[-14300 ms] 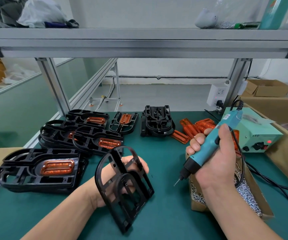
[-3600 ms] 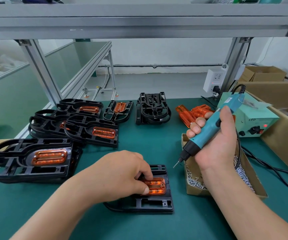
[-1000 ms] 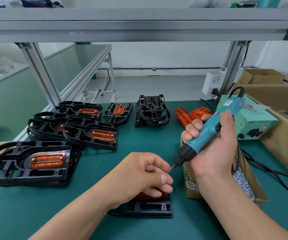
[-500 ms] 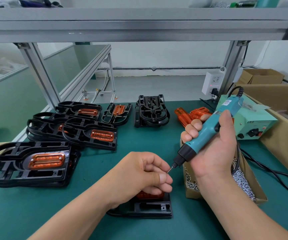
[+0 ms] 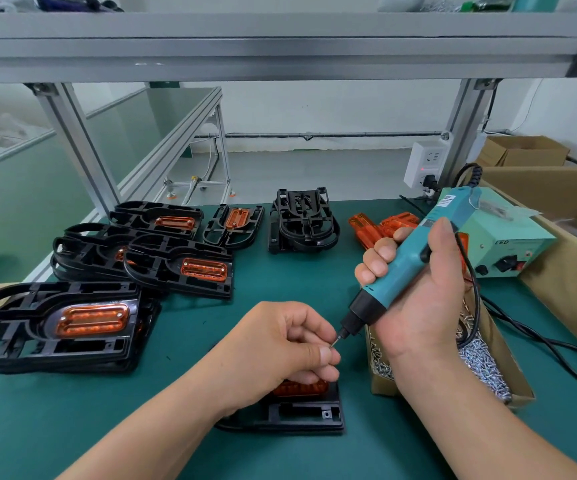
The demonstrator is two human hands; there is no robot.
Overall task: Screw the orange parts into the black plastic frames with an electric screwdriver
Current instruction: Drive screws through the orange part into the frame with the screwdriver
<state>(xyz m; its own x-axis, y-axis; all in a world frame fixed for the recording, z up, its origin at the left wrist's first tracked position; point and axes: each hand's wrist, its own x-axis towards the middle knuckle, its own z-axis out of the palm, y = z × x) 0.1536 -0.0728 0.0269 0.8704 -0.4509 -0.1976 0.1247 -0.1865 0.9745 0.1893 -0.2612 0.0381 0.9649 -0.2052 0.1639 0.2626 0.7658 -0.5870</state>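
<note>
A black plastic frame (image 5: 300, 415) lies flat near the table's front edge, with an orange part (image 5: 300, 389) seated in it. My left hand (image 5: 280, 351) hovers over the frame and mostly hides it; its thumb and forefinger pinch a small screw at the bit tip. My right hand (image 5: 415, 292) grips the teal electric screwdriver (image 5: 404, 261), tilted down to the left, with its bit touching my left fingertips. More loose orange parts (image 5: 370, 226) lie at the back right.
Several frames fitted with orange parts (image 5: 179, 265) are stacked on the left. An empty black frame stack (image 5: 302, 220) stands at the back centre. A cardboard box of screws (image 5: 484, 365) sits right of the frame. The green power supply (image 5: 508, 244) and its cable are on the right.
The frame was laid flat and an orange part set into it. My left hand then rose to the screwdriver's bit; over the last second both hands have stayed almost still.
</note>
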